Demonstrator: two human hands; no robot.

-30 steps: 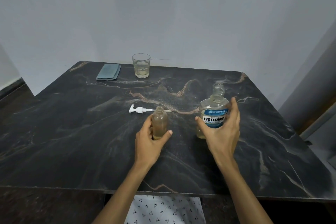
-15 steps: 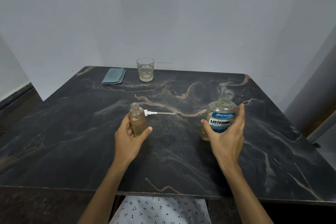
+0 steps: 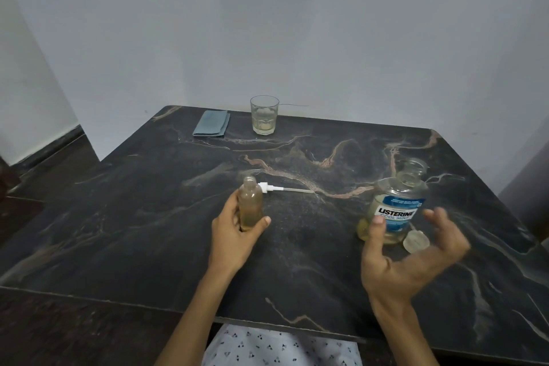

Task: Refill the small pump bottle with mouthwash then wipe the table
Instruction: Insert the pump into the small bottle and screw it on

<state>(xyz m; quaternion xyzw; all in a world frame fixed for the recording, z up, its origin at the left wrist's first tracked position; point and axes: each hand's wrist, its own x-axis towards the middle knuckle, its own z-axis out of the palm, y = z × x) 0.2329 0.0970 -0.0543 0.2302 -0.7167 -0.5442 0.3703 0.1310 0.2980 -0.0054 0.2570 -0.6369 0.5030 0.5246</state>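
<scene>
Small pump bottle (image 3: pixel 251 206) stands uncapped, left of centre on the table (image 3: pixel 148 217), left hand (image 3: pixel 237 235) curled round its lower body; its pump head (image 3: pixel 267 187) lies just behind. Looks light, smooth, likely slippery if wet, so hold mid-body, clear of the narrow neck. Right hand (image 3: pixel 416 258) hovers spread and empty near the open mouthwash bottle (image 3: pixel 393 206); that one's bulkier, liquid low, best grabbed round the labelled waist.
</scene>
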